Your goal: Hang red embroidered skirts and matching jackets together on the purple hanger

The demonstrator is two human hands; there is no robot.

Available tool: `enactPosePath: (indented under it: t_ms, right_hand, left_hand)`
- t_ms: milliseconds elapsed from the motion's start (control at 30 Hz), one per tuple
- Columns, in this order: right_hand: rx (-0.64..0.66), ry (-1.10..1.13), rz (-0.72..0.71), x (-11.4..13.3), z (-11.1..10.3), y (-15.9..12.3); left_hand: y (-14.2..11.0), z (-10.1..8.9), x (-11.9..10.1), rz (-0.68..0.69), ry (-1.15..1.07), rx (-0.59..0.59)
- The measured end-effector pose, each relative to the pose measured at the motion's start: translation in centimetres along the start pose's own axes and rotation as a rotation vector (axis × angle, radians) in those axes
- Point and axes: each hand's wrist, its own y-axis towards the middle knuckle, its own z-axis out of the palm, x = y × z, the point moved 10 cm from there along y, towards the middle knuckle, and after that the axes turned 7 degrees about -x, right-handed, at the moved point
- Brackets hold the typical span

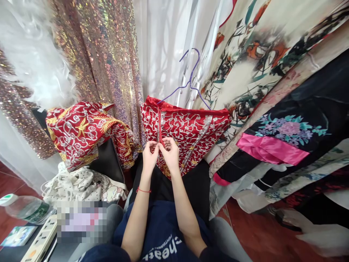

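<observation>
A red bodice [180,127] with silver and gold embroidery lies over my lap, and a purple wire hanger [190,78] sticks up out of its top edge. A thin red strap [159,122] runs down the bodice's left part to my fingertips. My left hand [151,153] pinches the strap's lower end, its thumb and forefinger closed. Close against it, my right hand [169,151] is closed in a pinch on the same strap. The tips of both hands meet, and the exact spot they grip is partly hidden.
Left of me, a red-and-gold embroidered garment [79,127] drapes over a black chair, above a dotted white cloth bag [79,182]. A plastic bottle [29,209] and a power strip [40,240] lie lower left. Sequined fabric [100,47] and printed garments [245,72] hang around.
</observation>
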Motion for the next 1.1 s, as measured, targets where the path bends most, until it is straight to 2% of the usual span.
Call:
enactPosePath:
  t_ms: [67,200,300,400,567,667,867,1000,1100]
  right_hand:
    - [-0.003,-0.038,-0.034,0.4,-0.1,-0.1]
    - [-0.010,-0.153,-0.134,1.6,-0.1,-0.4]
    - [-0.014,-0.214,-0.195,2.2,-0.2,-0.6]
    - [-0.010,-0.213,-0.195,2.1,-0.8,-0.7]
    - [-0.006,-0.274,-0.094,0.7,-2.6,-0.3]
    - [-0.036,-0.230,-0.046,0.1,-3.4,0.1]
    - [0.149,0.002,0.075,-1.3,-0.4,-0.2]
    - [0.168,0.100,0.156,-2.0,0.6,-0.5]
    - [0.155,0.115,0.161,-2.3,0.3,-0.4]
  left_hand:
    - [0.0,-0.2,-1.2,0.050,-0.030,-0.031]
    - [0.0,1.4,-2.5,0.040,-0.078,0.060]
    - [0.3,2.1,-2.6,-0.001,-0.134,0.072]
    - [0.7,2.0,-1.9,-0.060,-0.223,0.047]
    - [0.7,2.0,-0.4,-0.163,-0.280,0.083]
    - [0.6,1.9,0.0,-0.193,-0.272,0.088]
    - [0.3,2.0,-1.2,-0.103,-0.227,0.137]
    - [0.3,2.0,-1.5,-0.095,-0.213,0.159]
    - [0.3,2.0,-1.3,-0.112,-0.228,0.172]
